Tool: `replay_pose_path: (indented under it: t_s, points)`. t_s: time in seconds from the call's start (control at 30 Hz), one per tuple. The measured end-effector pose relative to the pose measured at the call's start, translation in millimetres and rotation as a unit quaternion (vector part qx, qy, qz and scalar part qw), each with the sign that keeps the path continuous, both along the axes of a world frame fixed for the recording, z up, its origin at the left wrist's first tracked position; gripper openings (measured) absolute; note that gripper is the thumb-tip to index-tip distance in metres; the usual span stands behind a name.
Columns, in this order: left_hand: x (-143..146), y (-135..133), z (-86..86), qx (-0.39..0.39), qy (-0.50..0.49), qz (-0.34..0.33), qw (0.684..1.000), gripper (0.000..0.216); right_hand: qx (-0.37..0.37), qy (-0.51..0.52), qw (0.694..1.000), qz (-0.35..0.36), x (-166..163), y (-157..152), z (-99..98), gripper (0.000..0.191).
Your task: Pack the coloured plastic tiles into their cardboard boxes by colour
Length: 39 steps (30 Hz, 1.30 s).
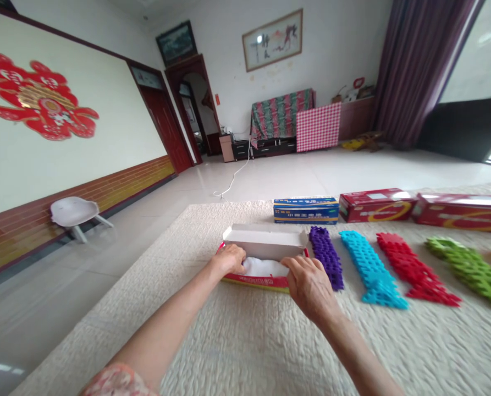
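Note:
A long red cardboard box (265,281) lies on the quilted cover in front of me, its white lid flap (265,235) raised at the back. Inside it sits a bundle in white plastic wrapping (259,267); its contents are hidden. My left hand (230,258) reaches over the box's left end, fingers curled down against the wrapping. At the other end, my right hand (307,278) is closed with its fingertips at the wrapping's right edge. Just right of the box lies a purple strip of interlocking plastic pieces (326,258).
More linked plastic strips lie to the right: light blue (371,267), red (414,269) and green (472,269). Behind them stand a blue box (305,211) and two red boxes (377,205). The quilted cover (229,341) ends at the left; a small white stool (75,213) stands beyond.

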State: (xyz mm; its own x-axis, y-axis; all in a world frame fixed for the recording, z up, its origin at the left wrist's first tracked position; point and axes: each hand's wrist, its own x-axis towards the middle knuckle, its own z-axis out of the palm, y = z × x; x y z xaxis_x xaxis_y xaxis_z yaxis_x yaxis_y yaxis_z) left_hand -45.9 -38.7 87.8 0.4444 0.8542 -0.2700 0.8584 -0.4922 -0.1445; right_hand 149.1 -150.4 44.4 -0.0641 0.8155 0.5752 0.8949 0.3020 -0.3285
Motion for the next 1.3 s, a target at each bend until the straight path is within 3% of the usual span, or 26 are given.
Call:
replay_pose_path:
  t_s: [0.63,0.97,1.13,1.3]
  points:
    - [-10.4,0.7,25.4,0.017,0.014,-0.026,0.999,0.030,-0.004,0.001,1.000,-0.003,1.3,0.5,-2.1,0.027]
    - [-4.1,8.5,17.3,-0.004,0.035,-0.013,0.999,0.034,-0.037,-0.018,0.999,-0.002,0.4,1.9,3.5,0.027]
    - [1.4,5.1,18.1,0.011,0.065,-0.007,0.998,0.026,-0.044,-0.017,0.999,0.004,-0.1,3.2,4.0,0.027]
    - [6.0,8.2,7.9,0.031,0.067,-0.007,0.997,0.019,-0.063,-0.022,0.998,0.000,-0.8,3.0,5.7,0.028]
